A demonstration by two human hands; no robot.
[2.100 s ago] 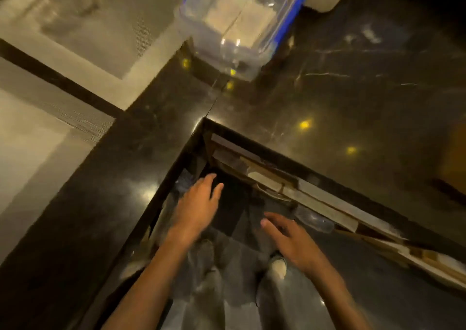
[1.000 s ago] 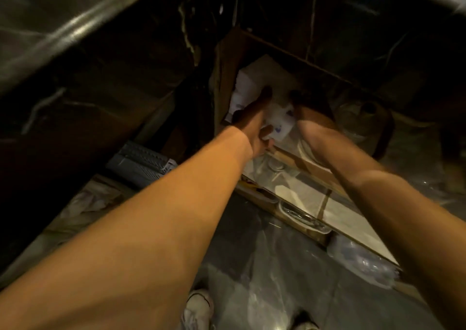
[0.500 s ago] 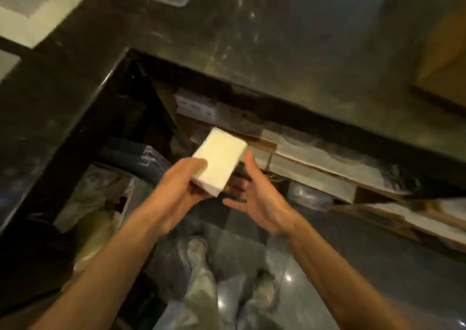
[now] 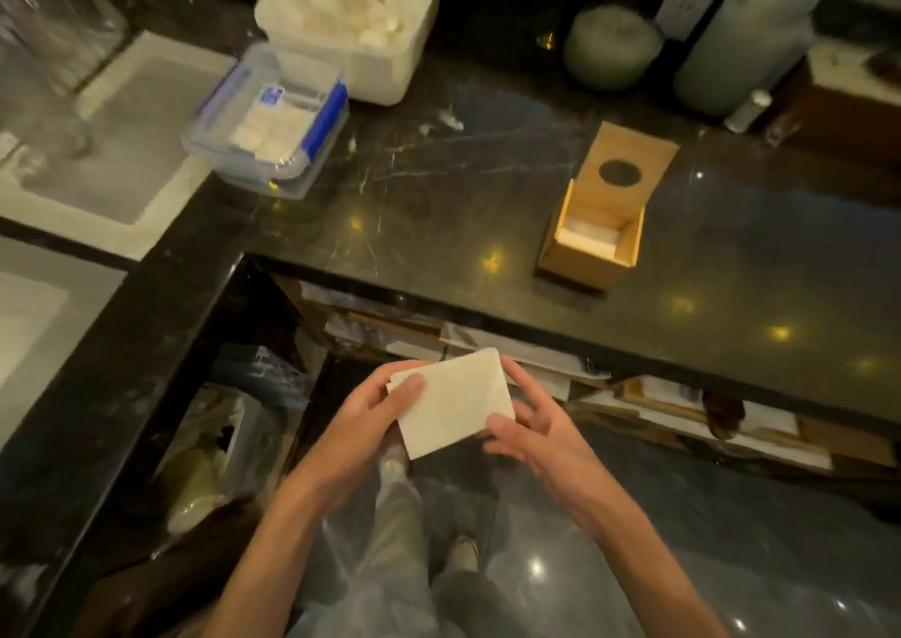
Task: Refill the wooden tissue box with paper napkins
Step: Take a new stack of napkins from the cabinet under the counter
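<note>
I hold a flat stack of white paper napkins (image 4: 456, 403) in front of me, below the counter's edge. My left hand (image 4: 370, 418) grips its left side with the thumb on top. My right hand (image 4: 531, 423) holds its right side, fingers curled around the edge. The wooden tissue box (image 4: 592, 247) stands on the dark marble counter (image 4: 439, 208), up and to the right of my hands. Its lid (image 4: 629, 164) with a round hole is tipped back, and a few white napkins lie inside at the bottom.
A clear lidded tub with blue clips (image 4: 273, 120) and a white bin of folded cloths (image 4: 351, 23) stand at the counter's back left. A round jar (image 4: 612, 47) and tall bottle (image 4: 741, 37) stand at the back right. Open shelves with clutter (image 4: 487, 345) run under the counter.
The view rose from the shelves under the counter to the countertop. My right hand has closed on the napkin stack, which both hands now hold; earlier only the left held it.
</note>
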